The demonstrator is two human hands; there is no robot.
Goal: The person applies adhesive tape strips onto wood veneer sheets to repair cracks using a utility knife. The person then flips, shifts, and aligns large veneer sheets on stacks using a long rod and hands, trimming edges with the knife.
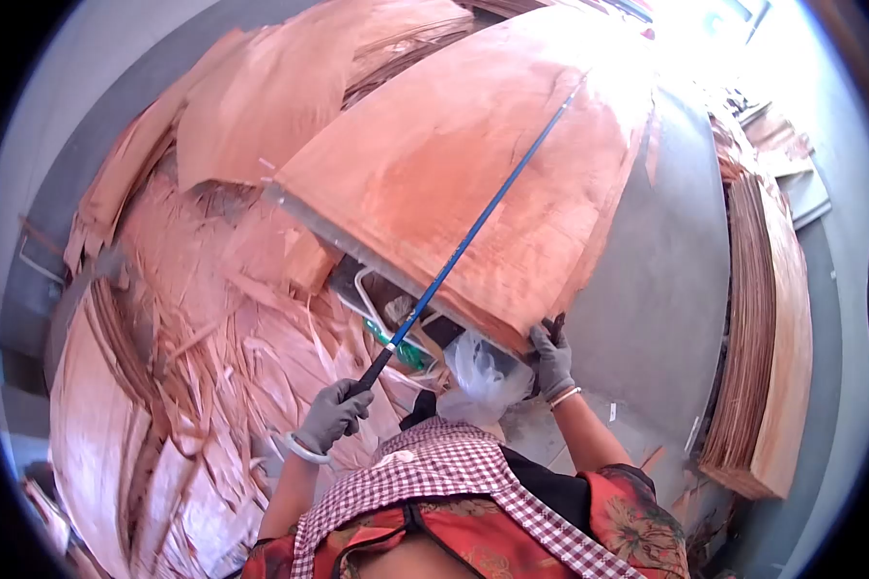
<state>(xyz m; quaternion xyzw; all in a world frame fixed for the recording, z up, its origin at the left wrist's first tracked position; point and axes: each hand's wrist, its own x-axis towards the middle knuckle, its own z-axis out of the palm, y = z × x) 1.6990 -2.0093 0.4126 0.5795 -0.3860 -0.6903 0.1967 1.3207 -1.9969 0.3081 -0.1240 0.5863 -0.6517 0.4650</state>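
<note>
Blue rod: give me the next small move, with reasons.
Probably raise the near corner of the top wood sheet slightly with the right hand: that hand is at this corner, while the left hand grips the blue rod, which reaches across the sheet.

From where I stand, I can't read a single word, number or brand. The blue pole (492, 205) carries some lighter flecks just above its black grip (374, 370), too fine to make out as lettering, and the pale patch (397, 457) on the checked apron (459, 461) is just a blur to me. The small white slip (612, 412) on the grey floor is equally illegible.
</note>
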